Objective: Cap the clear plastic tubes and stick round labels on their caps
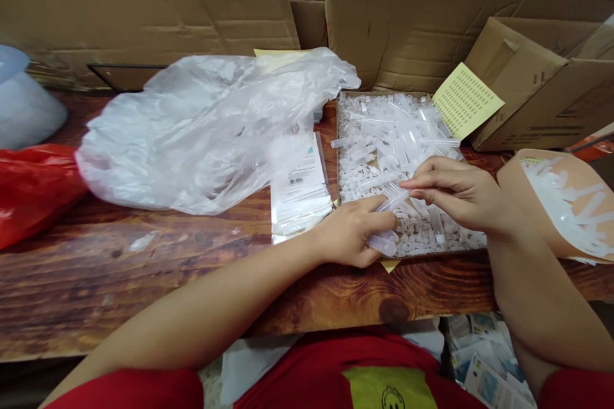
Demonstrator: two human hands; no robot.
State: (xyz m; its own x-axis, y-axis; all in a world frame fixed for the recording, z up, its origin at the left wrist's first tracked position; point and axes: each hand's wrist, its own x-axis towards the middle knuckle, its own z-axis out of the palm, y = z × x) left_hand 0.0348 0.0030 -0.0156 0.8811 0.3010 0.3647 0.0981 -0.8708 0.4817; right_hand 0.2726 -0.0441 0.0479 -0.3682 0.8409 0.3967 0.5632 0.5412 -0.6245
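Observation:
A shallow cardboard tray (411, 258) holds many clear plastic tubes and small white pieces. Over its front left part, my left hand (357, 230) is closed around clear tubes (382, 243), whose ends stick out past the fingers. My right hand (453, 192) is above the tray's right half, thumb and fingers pinched at the end of a clear tube (394, 197) that reaches down to my left hand. More loose tubes (398, 131) lie across the back of the tray.
Left of the tray are stacked printed packets (301, 195) and a big clear plastic bag (192, 134). A red bag (38, 188) lies far left. On the right stand an orange container (515, 185), a yellow label sheet (466, 101) and a cardboard box (522, 89).

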